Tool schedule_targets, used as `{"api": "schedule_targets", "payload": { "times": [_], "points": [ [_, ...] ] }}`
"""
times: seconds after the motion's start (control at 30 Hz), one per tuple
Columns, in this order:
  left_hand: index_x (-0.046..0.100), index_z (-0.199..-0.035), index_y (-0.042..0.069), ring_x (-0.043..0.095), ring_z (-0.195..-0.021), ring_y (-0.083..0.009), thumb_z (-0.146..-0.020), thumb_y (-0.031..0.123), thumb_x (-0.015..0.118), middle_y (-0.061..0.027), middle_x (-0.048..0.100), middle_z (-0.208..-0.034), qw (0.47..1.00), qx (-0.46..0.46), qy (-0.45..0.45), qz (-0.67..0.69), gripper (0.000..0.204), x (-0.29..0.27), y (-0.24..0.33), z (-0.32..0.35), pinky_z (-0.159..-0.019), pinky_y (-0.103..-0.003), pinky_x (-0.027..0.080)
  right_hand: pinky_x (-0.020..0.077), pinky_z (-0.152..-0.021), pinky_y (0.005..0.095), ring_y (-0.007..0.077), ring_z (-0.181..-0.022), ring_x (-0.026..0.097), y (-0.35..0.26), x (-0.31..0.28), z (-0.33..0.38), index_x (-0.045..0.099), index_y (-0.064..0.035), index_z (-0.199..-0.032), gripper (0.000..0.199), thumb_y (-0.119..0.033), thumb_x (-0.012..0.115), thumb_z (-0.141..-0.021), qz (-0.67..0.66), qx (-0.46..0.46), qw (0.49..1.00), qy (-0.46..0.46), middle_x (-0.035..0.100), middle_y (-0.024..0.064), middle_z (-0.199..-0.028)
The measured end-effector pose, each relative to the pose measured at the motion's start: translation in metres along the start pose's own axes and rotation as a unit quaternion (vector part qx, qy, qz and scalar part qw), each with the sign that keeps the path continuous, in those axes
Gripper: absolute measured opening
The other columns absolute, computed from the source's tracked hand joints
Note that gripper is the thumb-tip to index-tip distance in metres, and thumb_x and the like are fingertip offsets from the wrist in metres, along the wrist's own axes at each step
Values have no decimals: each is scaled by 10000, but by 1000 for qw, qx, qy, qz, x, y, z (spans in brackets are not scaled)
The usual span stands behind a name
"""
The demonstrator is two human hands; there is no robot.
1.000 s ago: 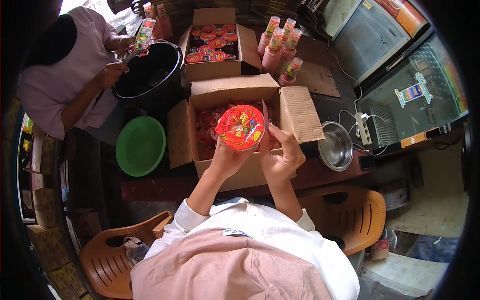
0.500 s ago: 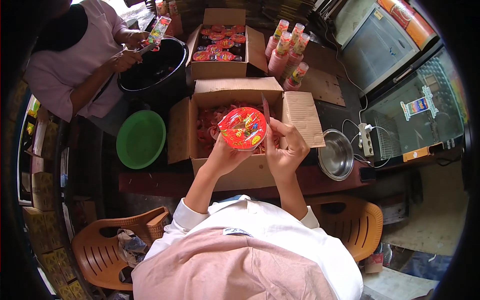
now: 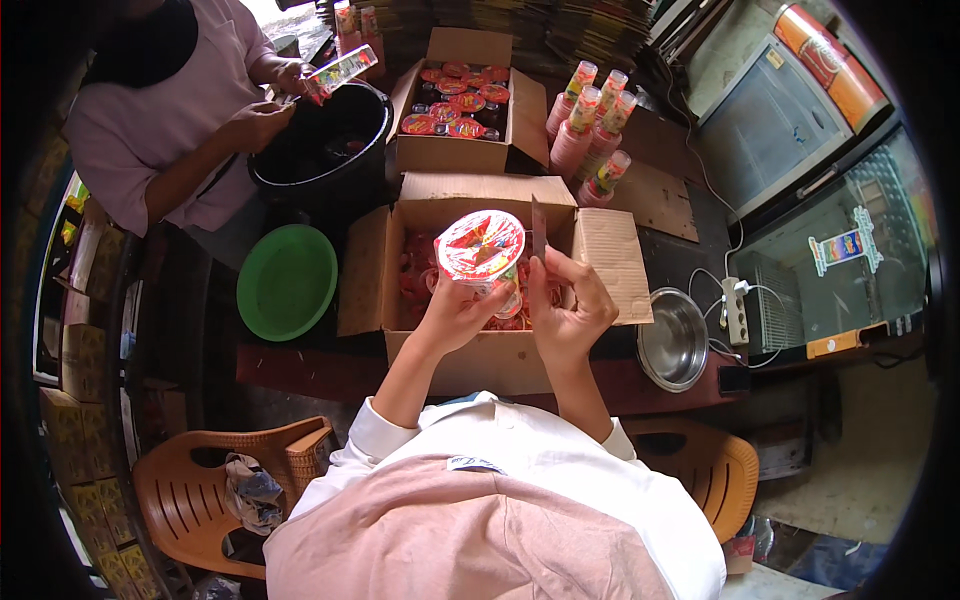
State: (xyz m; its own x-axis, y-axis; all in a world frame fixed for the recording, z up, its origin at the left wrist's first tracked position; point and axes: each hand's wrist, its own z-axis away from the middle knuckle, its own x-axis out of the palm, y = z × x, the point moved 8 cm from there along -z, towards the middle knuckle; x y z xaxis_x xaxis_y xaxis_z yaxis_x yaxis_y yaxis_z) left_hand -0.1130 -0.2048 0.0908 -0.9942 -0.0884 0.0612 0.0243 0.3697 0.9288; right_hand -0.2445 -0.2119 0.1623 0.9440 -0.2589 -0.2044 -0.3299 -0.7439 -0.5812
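My left hand [image 3: 455, 315] grips a sealed plastic cup [image 3: 483, 250] with a red and white printed lid, tilted up over an open cardboard box [image 3: 590, 262]. My right hand [image 3: 570, 305] holds a small knife [image 3: 538, 232], its blade upright right beside the cup's rim. The box beneath holds several more red cups [image 3: 420, 280].
A second open box of cups [image 3: 455, 100] stands farther back, with several pink bottles [image 3: 590, 130] to its right. A person [image 3: 170, 120] at the left holds a packet over a black bucket [image 3: 320, 150]. A green bowl [image 3: 287, 282], a steel bowl [image 3: 672, 340] and orange plastic chairs [image 3: 215, 490] are close by.
The cup has tilted so its lid faces more sideways. My right hand has brought the knife up against the cup's rim. The other person has shifted the packet over the bucket.
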Motion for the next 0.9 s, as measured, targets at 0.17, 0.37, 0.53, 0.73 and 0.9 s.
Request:
{"api": "schedule_targets", "payload": {
  "times": [0.17,0.37,0.53,0.73,0.9],
  "points": [
    [549,-1033,20,521,-912,-137,-813,102,582,-53,563,-995,998,10,-10,-56,237,-1,-3,-4,-799,-280,421,452,-518,231,154,-596,598,0,9,-3,632,-38,-868,212,39,664,-673,-8,-3,1000,-22,613,89,-698],
    [538,-1076,19,529,-930,-141,-809,82,592,-59,569,-1036,987,53,13,-148,280,-8,-5,-1,-814,-281,418,439,-488,223,135,-574,581,0,13,-7,634,-42,-870,219,42,664,-670,13,-10,999,-27,605,75,-684],
    [535,-1083,27,525,-945,-141,-810,91,592,-58,560,-1048,992,21,5,-120,286,-9,-12,1,-812,-286,424,442,-483,226,133,-573,584,4,16,-12,634,-41,-869,214,33,670,-671,29,-24,999,-26,609,78,-687],
    [533,-1089,32,521,-960,-140,-811,103,596,-54,556,-1055,995,2,-13,-101,293,-8,-15,1,-808,-289,433,453,-502,229,148,-593,601,13,14,-5,634,-40,-865,195,17,671,-682,-27,17,999,-43,621,94,-707],
    [529,-1095,32,519,-972,-138,-803,117,612,-53,553,-1068,992,16,-34,-123,316,-6,-19,3,-817,-285,431,465,-549,251,157,-623,611,19,11,-5,642,-41,-857,183,18,663,-685,-20,40,998,-31,626,87,-713]
  ]
}}
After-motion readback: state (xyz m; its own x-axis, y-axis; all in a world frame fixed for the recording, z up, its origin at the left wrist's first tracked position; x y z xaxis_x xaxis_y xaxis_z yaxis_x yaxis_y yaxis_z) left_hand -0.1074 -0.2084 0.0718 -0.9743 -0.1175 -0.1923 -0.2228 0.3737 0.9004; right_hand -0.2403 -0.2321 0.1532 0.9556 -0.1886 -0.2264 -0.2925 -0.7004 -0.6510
